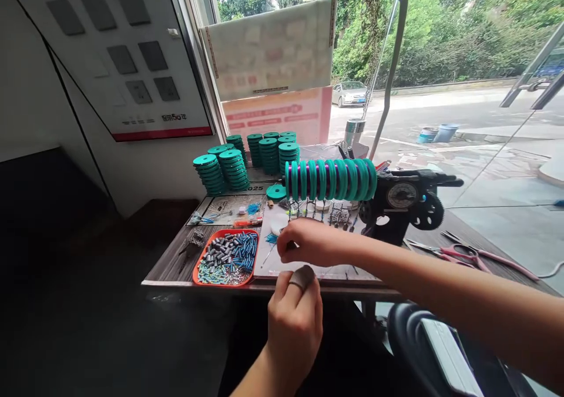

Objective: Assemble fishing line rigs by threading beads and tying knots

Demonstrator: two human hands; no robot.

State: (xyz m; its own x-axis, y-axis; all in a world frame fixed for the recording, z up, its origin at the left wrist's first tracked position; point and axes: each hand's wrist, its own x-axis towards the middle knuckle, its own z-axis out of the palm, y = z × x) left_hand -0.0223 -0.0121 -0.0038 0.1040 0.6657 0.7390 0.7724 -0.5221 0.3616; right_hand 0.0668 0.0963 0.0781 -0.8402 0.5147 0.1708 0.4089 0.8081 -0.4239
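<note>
My left hand (296, 315) is closed in front of the table's front edge. A dark band or wrap (300, 278) goes round one of its fingers. Just above it, my right hand (304, 241) reaches in from the right, thumb and fingers pinched together over the white board (268, 262). Anything held in either hand is hidden or too small to make out. Behind the right hand, green spools (330, 180) sit in a row on a black winder with a dial (402, 195). Short dark lines with small parts hang below the spools.
An orange tray (194, 275) at left holds grey cylinders, blue pieces and small metal bits. Stacked green spools (233, 171) stand at the back left. Pink-handled scissors (458, 256) and pliers (506, 262) lie at right. A lamp arm (390, 74) rises behind the winder.
</note>
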